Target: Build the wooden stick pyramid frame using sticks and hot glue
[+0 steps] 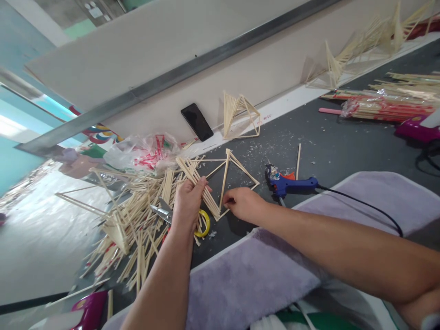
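Observation:
My left hand (pixel 188 200) grips the fan of glued sticks that forms one side of a pale stick frame (pixel 227 176) shaped like a pyramid, lying on the dark table (pixel 330 142). My right hand (pixel 242 204) pinches a thin stick at the frame's near edge, fingers closed on it. Scissors with yellow handles (pixel 202 223) lie just under my left hand. A blue glue gun (pixel 290 184) rests to the right of the frame, its black cord trailing over a lilac cloth (pixel 275 266) beneath my right forearm.
A heap of loose sticks (pixel 137 215) spreads to the left. A finished stick pyramid (pixel 240 117) and a black phone (pixel 197 121) lean against the back wall. Packs of sticks (pixel 385 107) and more stick frames (pixel 360 46) lie far right. A magenta glue gun (pixel 417 128) sits at the right edge.

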Tool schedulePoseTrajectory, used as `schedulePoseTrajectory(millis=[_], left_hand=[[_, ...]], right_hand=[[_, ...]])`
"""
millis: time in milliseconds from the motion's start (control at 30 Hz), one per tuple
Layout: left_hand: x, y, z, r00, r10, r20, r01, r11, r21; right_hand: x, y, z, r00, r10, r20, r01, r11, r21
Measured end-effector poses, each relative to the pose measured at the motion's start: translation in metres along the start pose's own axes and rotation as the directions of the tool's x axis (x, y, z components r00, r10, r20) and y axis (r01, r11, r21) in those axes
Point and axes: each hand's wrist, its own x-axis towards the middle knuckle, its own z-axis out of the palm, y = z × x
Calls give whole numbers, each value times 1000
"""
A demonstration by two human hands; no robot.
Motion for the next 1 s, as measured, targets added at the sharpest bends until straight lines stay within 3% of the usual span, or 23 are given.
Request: schedulePoseTrajectory(millis=[233,467,600,867,1000], left_hand=[[1,-2,-2,1000,5,21,-4,1000,-3],[2,-4,-1,1000,-5,-5,5,1000,-7],[3,-5,-2,1000,10,-6,-9,1000,10],[2,-2,-1,999,29,-18,-29,999,19],[1,-1,0,999,26,-32,-25,999,26]], right_hand=[[4,3,-1,990,106,-96,-92,986,139],[-2,-9,-12,988,73,-134,-85,992,-90],[-3,-9,-15,991,79,-111,-93,987,-130],[4,2,-3,988,72,-133,-56,991,123],[4,1,-3,988,104,-117,-90,989,115]])
